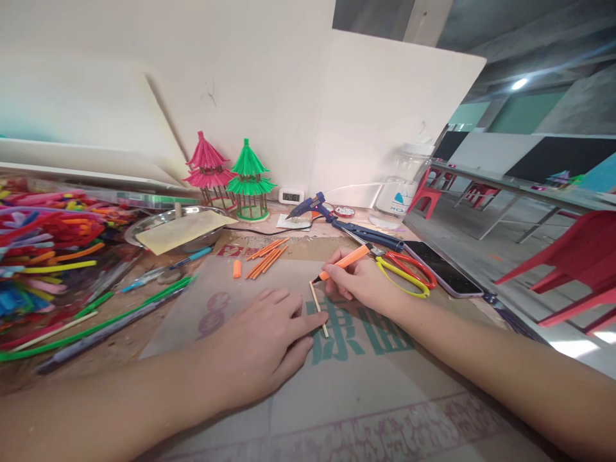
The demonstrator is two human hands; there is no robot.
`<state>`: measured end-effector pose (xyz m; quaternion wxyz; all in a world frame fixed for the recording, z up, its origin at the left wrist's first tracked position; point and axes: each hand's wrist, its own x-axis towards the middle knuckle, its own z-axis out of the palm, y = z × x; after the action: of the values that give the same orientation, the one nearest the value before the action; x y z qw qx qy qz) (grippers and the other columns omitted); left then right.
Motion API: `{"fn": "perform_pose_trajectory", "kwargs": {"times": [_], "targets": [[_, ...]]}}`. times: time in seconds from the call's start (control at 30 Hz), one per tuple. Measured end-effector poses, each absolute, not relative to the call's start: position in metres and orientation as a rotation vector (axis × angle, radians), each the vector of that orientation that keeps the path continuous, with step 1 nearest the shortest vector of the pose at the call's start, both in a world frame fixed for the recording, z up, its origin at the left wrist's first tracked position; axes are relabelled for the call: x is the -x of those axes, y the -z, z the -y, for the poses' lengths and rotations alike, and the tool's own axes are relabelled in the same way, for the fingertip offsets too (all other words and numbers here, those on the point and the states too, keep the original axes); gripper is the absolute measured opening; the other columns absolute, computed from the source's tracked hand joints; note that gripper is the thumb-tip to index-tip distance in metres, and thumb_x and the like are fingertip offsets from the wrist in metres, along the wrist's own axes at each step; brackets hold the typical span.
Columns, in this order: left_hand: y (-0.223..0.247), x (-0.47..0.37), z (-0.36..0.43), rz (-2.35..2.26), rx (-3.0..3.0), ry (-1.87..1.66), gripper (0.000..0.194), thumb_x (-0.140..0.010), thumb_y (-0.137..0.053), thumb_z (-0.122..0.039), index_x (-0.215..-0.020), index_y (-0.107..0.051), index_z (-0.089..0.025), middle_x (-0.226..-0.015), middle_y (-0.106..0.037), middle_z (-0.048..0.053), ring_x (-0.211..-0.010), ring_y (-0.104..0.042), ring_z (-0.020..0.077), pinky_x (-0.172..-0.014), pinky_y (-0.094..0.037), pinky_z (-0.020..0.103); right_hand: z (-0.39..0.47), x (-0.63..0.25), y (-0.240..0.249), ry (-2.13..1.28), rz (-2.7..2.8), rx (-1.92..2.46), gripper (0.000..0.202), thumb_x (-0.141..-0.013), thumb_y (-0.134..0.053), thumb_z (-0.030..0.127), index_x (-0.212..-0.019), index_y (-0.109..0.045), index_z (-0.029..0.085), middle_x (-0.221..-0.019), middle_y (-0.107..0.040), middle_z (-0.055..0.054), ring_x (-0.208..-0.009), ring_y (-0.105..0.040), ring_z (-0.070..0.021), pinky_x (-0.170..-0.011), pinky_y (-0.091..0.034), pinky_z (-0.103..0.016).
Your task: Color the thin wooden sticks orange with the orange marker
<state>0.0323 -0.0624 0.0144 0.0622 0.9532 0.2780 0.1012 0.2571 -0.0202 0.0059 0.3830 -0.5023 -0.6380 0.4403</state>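
My right hand (353,279) grips an orange marker (350,258), its dark tip touching the upper end of a thin pale wooden stick (315,298). The stick lies on a translucent sheet printed with green characters. Pressed flat on that sheet, my left hand (269,327) has its fingers stretched out, and the index finger holds the stick down. Several orange-coloured sticks (269,260) rest just beyond my left hand, beside an orange marker cap (237,269).
Pink (206,160) and green (247,170) model pavilions stand by the white wall. A blue glue gun (310,205), scissors (402,276), a phone (440,266) and a clear jar (392,199) are beyond my right hand. Pipe cleaners (43,256) and a metal bowl (144,224) lie left.
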Motion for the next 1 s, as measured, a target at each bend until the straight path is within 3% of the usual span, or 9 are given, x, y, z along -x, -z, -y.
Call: {"fn": "perform_pose_trajectory", "kwargs": {"times": [0.2,0.4,0.77,1.0], "targets": [[-0.0156,-0.0318,0.0637,-0.846,-2.881,-0.283,0.04,-0.102,-0.043,-0.027,-0.138,-0.06,-0.026,-0.09,-0.055,0.007,-0.086,-0.053,0.0246,-0.076,-0.041,0.036,0.0205,-0.2562,-0.0072,-1.128,1.639,1.288,0.019,-0.088,-0.061,0.038,-0.085,-0.052,0.021,-0.064,-0.068,0.003,-0.04,-0.041,-0.0068,-0.043,-0.033,-0.022],[-0.0145,-0.0309,0.0638,-0.833,-2.888,-0.273,0.039,-0.103,-0.042,-0.027,-0.137,-0.061,-0.025,-0.089,-0.054,0.006,-0.085,-0.052,0.0244,-0.076,-0.04,0.037,0.0216,-0.2564,-0.011,-1.189,1.659,1.31,0.01,-0.084,-0.057,0.028,-0.079,-0.052,0.02,-0.054,-0.064,0.004,-0.038,-0.04,-0.0069,-0.042,-0.031,-0.021],[-0.0164,-0.0325,0.0633,-0.863,-2.862,-0.209,0.04,-0.103,-0.041,-0.028,-0.138,-0.059,-0.027,-0.091,-0.054,0.007,-0.087,-0.052,0.0253,-0.077,-0.04,0.038,0.0176,-0.2571,-0.0042,-1.159,1.634,1.255,0.021,-0.091,-0.059,0.039,-0.086,-0.05,0.021,-0.065,-0.068,0.004,-0.037,-0.041,-0.0057,-0.04,-0.03,-0.021],[-0.0147,-0.0309,0.0637,-0.853,-2.869,-0.243,0.04,-0.103,-0.041,-0.028,-0.139,-0.058,-0.027,-0.091,-0.054,0.006,-0.087,-0.052,0.0249,-0.077,-0.04,0.037,0.0201,-0.2565,-0.01,-1.188,1.639,1.286,0.015,-0.088,-0.058,0.032,-0.082,-0.051,0.021,-0.057,-0.065,0.004,-0.037,-0.04,-0.0064,-0.041,-0.03,-0.021]]}}
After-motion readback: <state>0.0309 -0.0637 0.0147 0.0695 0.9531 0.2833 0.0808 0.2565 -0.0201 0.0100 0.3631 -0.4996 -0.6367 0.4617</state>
